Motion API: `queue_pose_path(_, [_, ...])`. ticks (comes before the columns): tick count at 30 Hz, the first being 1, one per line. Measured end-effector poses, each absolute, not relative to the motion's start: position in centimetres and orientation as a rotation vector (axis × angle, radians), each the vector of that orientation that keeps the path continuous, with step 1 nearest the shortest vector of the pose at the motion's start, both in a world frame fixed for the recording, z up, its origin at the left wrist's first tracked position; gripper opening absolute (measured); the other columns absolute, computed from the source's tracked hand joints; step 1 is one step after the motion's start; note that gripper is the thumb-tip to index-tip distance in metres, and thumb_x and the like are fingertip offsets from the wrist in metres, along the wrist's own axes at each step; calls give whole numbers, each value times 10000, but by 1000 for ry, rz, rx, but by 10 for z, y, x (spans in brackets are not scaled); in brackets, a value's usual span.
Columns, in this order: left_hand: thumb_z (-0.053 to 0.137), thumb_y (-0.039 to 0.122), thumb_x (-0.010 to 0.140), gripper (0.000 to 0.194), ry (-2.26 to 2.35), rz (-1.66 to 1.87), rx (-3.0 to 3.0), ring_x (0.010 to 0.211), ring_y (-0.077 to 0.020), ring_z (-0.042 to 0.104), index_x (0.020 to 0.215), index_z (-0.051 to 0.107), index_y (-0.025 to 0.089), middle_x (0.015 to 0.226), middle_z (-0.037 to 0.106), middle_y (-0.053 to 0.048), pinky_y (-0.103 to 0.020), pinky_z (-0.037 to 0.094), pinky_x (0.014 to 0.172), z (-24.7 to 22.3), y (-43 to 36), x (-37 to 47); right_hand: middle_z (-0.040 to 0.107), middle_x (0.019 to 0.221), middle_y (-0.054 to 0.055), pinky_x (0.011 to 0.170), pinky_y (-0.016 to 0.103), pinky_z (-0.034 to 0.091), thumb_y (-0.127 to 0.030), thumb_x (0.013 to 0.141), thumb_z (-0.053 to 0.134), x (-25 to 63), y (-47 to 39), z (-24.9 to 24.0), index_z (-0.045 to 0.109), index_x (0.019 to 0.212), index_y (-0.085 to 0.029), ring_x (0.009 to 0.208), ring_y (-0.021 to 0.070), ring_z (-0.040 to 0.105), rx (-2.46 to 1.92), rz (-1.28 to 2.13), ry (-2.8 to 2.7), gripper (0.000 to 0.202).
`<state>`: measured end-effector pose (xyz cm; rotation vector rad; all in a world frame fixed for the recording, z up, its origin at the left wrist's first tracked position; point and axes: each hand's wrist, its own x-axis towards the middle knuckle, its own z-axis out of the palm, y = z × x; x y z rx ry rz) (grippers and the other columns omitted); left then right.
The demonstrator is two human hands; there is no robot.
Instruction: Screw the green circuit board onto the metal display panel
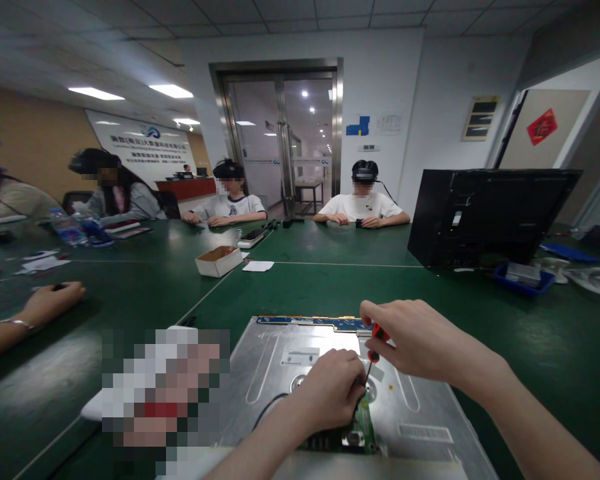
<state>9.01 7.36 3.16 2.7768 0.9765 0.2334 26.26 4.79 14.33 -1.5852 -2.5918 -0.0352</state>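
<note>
My right hand [407, 337] is wrapped round the red and black handle of a screwdriver [374, 356], its thin shaft pointing down and slightly left. The shaft's tip goes down beside the fingertips of my left hand [330, 390], by a green circuit board [366, 427]. My left fingers are curled together at the board, and what they pinch, if anything, is hidden. Beneath both hands lies a silver metal display panel [430, 407], with a narrow blue circuit strip [305, 322] along its far edge. The left hand and forearm cover part of the green board.
A black monitor [485, 213] stands at the right, near a blue tray [523, 280]. A small open box [219, 261] and white paper [258, 266] lie ahead on the green table [320, 290]. Another person's hand [55, 303] rests at the left. Several people sit around.
</note>
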Motion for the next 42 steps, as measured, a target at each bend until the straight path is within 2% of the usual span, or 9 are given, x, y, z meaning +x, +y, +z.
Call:
queue_pose_path(4, [607,122,811,60,967,236,2759,856,-240,612,832,622,176,925,674,-57,-317,435,724,29,75,90,690,777,29,513,292,208,-305,870,622,260,48,143,570,897,-211,680,213,639,-1597,-69,-2595,110])
queue_pose_path(8, [613,119,804,72,947,251,2751,859,-236,611,851,627,172,929,671,-59,-315,442,735,30,75,90,672,880,18,556,285,286,-182,815,601,266,45,143,558,906,-205,718,182,610,-1441,52,-2608,103])
queue_pose_path(12, [596,129,829,54,970,239,2771,814,-226,603,814,621,174,887,663,-53,-312,431,701,32,73,90,668,873,9,569,277,306,-127,814,567,269,45,142,547,924,-206,724,169,606,-1412,105,-2610,137])
queue_pose_path(19, [590,133,830,52,961,231,2783,838,-232,604,826,619,176,907,665,-52,-316,431,708,30,75,90,694,773,27,518,287,227,-305,899,602,262,48,145,578,895,-212,689,212,648,-1601,-35,-2603,96])
queue_pose_path(23, [601,121,805,65,954,238,2759,842,-226,604,843,616,172,919,662,-55,-309,435,712,32,75,90,680,881,26,554,291,284,-203,841,598,266,44,145,562,936,-211,739,196,626,-1429,50,-2631,103])
queue_pose_path(27, [593,134,821,44,962,232,2773,817,-223,596,819,609,175,894,656,-55,-306,431,699,33,74,90,663,877,20,570,286,309,-127,803,564,268,42,145,532,950,-208,707,173,595,-1393,131,-2642,171])
queue_pose_path(30, [593,140,827,39,957,237,2778,817,-226,597,814,607,174,890,657,-57,-307,430,703,31,75,90,677,867,22,563,277,300,-133,827,567,265,44,145,532,947,-206,709,178,611,-1443,105,-2628,145])
queue_pose_path(35, [591,128,822,52,942,242,2762,839,-234,606,813,608,177,895,666,-57,-313,432,715,29,76,90,693,778,20,528,275,247,-257,874,617,262,47,144,570,942,-217,684,204,645,-1567,-6,-2601,92])
queue_pose_path(42, [595,120,820,63,955,231,2763,850,-233,602,850,615,172,920,659,-64,-316,438,731,34,73,91,664,902,20,578,281,317,-146,807,580,268,42,145,538,938,-208,729,171,599,-1390,126,-2627,151])
